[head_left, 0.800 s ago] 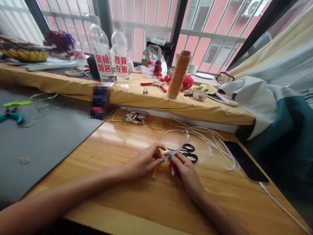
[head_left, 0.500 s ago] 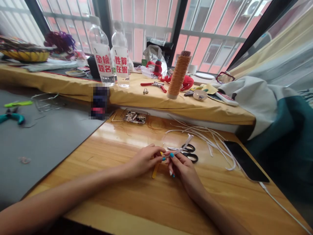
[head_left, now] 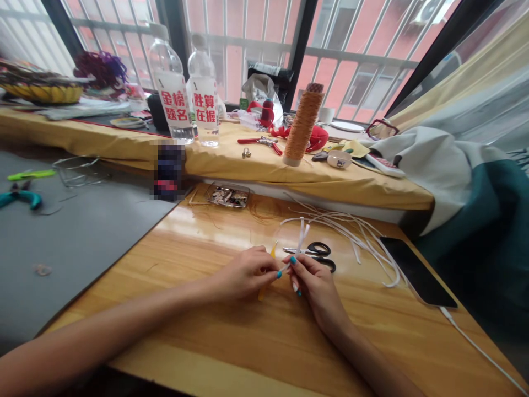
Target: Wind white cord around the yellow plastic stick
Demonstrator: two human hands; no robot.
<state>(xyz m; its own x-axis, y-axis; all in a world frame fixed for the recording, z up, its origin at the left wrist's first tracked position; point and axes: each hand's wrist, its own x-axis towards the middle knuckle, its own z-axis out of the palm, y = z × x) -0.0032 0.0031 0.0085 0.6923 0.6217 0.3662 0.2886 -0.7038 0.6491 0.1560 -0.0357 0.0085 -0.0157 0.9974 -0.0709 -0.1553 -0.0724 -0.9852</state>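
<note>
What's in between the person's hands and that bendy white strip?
Nothing visible. The right hand pinches the white strip directly, and its lower end reaches the left hand. The scissors lie just beyond the strip, not between.

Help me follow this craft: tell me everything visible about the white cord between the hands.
The white cord looks slim and flexible; its material can't be told. Two loose ends rise side by side, slightly spread, so it may be doubled or two pieces. The right hand pinches it below them; the left hand's thumb tip meets its lower end. From here it crosses before the scissors.
</note>
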